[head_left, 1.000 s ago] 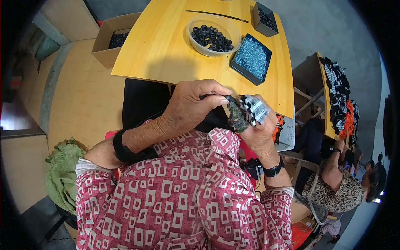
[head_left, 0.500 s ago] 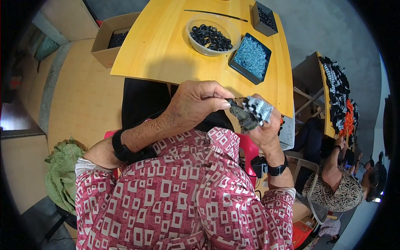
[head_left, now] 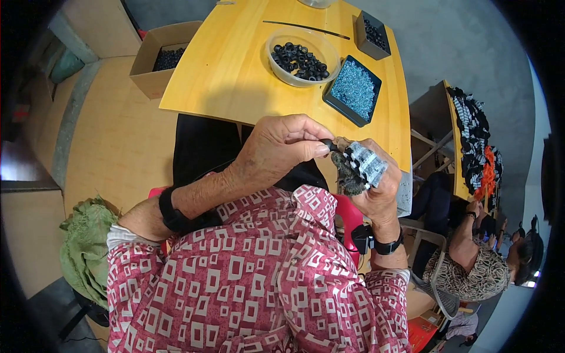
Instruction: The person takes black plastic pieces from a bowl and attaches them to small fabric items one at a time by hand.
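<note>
My left hand point(head_left: 273, 144) is closed in a pinch, thumb against forefinger, on a small black piece point(head_left: 327, 143) that looks like the black rings in the bowl. That piece touches, or nearly touches, the tip of a grey, black and white patterned fabric bundle point(head_left: 365, 165). The bundle is wrapped in my right hand point(head_left: 384, 191), which lies behind and beneath it. Its darker grey part hangs toward my lap. Most of the right hand's fingers are hidden by the fabric. Both hands are held in front of my chest, just short of the table edge.
On the yellow table point(head_left: 223, 76) stand a clear bowl point(head_left: 274, 69) of black rings, a black tray point(head_left: 329, 106) of blue-grey beads, a dark box point(head_left: 372, 48) and a thin black stick point(head_left: 306, 27). A cardboard box point(head_left: 144, 73) is at left. A co-worker point(head_left: 471, 270) sits at right.
My right hand and the fabric bundle have shifted slightly right and turned a little. The left hand keeps its pinch in nearly the same place. The view of the table has moved slightly.
</note>
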A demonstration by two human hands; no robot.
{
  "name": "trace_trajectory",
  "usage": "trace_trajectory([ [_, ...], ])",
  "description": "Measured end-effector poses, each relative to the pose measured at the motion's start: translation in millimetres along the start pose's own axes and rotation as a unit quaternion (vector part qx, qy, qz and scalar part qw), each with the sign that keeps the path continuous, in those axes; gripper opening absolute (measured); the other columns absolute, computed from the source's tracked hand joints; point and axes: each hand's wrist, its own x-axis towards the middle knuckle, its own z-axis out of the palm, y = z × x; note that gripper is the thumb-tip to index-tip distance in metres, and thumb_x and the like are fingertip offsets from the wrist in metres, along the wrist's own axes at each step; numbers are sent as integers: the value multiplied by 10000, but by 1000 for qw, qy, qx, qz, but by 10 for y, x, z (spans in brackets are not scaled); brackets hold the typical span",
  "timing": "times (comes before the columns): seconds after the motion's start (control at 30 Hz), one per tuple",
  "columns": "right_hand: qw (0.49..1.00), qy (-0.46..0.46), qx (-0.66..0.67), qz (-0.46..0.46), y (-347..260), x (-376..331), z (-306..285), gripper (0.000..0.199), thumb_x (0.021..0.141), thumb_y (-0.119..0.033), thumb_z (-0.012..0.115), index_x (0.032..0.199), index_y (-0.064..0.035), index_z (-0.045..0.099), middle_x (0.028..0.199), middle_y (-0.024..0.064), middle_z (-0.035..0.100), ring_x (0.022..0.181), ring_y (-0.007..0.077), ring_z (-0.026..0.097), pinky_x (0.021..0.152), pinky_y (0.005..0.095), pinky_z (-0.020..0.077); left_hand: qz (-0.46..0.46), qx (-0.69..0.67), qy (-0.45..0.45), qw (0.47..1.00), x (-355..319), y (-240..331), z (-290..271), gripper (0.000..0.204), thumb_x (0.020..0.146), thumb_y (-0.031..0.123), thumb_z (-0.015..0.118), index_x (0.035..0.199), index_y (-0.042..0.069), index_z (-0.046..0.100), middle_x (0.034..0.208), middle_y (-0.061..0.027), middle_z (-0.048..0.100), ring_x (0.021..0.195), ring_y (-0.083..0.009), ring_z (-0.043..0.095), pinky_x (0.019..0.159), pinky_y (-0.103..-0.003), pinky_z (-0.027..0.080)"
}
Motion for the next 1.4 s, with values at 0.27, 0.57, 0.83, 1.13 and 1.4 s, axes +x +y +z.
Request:
trace_trajectory([
  [0.27, 1000, 13, -7, 21, -89, 18, -68, 224, 659, -41, 768, 837, 27, 648, 761, 101, 623, 636, 232, 620, 552, 291, 475, 77, 50, 0, 996, -42, 5, 39, 194, 852, 2, 633, 1044, -7, 655, 964, -39, 668, 871, -69, 593, 806, -212, 483],
  [0.57, 997, 46, -42, -50, 7, -106, 118, 246, 666, -31, 756, 837, 48, 598, 786, 142, 617, 663, 263, 627, 561, 318, 495, 31, 5, 13, 999, -27, -48, 16, 181, 852, 18, 647, 1032, 13, 664, 938, -20, 675, 844, -47, 590, 786, -199, 481],
  [0.83, 998, 46, -13, -42, 95, -139, 159, 246, 606, -44, 751, 793, 38, 613, 799, 154, 625, 660, 270, 628, 543, 324, 503, 28, 64, 22, 997, -25, -94, 15, 176, 846, 10, 651, 1022, 12, 666, 928, -31, 682, 848, -60, 602, 793, -209, 490],
  [1.13, 997, 80, -10, 2, 83, -121, 163, 237, 669, -59, 737, 869, 19, 638, 787, 122, 644, 678, 261, 648, 595, 326, 523, -23, -6, 17, 1000, 83, -29, 46, 169, 833, 33, 670, 998, -1, 667, 906, -45, 682, 825, -80, 612, 775, -220, 498],
  [1.4, 999, 33, 0, -1, 106, -173, 45, 215, 688, -48, 732, 866, 15, 629, 753, 119, 623, 653, 268, 636, 569, 339, 511, -39, -2, -41, 998, 131, -6, 49, 164, 834, 43, 658, 988, -12, 666, 876, -40, 675, 810, -90, 614, 762, -226, 499],
])
